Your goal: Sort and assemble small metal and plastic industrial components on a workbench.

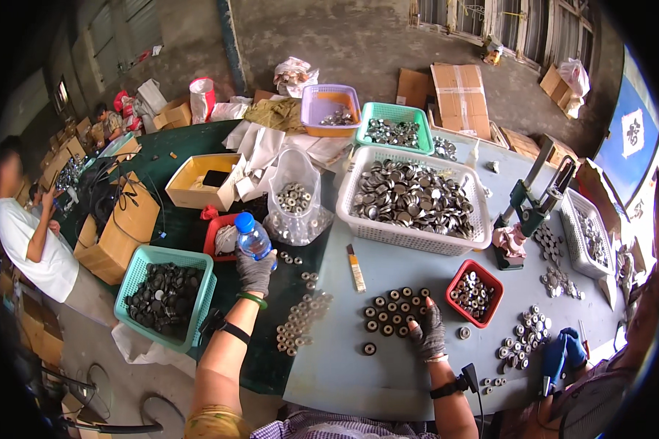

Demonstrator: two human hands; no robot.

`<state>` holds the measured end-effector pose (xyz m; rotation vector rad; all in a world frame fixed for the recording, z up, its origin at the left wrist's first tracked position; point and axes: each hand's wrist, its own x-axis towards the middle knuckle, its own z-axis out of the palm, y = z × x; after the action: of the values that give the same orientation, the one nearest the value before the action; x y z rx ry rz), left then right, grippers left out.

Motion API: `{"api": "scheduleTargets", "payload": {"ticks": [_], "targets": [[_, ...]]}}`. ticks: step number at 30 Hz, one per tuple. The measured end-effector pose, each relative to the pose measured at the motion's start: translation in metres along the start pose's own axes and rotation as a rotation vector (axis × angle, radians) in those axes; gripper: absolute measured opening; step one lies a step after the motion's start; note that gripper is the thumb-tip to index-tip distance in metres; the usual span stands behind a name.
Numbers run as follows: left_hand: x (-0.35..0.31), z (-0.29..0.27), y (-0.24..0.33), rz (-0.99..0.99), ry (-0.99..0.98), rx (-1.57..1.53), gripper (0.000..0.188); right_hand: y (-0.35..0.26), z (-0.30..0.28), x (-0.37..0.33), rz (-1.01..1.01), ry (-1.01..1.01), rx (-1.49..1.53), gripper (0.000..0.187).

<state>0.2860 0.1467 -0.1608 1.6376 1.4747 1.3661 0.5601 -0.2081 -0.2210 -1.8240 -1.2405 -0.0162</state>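
My left hand [256, 274], in a grey fingerless glove, is wrapped round a small clear plastic bottle [253, 243] with a blue cap, held above the dark green part of the table. My right hand [429, 335], gloved the same way, lies at the right edge of a patch of black round parts with pale centres [389, 316]. Its thumb and fingers are apart, and the fingertips touch or nearly touch the outer parts. To its right stands a red basket [499, 294] of similar small round parts. Clear ring-like pieces [297, 325] lie between my two arms.
A large white basket [348, 212] of metal discs stands ahead, beside a green hand press [523, 205]. At left is a teal basket [206, 282] of black parts. Another person's blue-gloved hands [562, 355] work at right, beside loose parts. One person stands far left.
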Motion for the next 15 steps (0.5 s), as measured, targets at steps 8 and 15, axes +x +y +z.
{"api": "scheduleTargets", "payload": {"ticks": [8, 15], "targets": [[0.003, 0.019, -0.019, 0.154, 0.017, -0.151, 0.088, -0.004, 0.000, 0.009, 0.035, 0.000, -0.007, 0.074], [-0.039, -0.002, -0.004, 0.174, 0.103, 0.039, 0.083, 0.006, 0.007, 0.000, 0.108, 0.009, -0.165, 0.076]]}}
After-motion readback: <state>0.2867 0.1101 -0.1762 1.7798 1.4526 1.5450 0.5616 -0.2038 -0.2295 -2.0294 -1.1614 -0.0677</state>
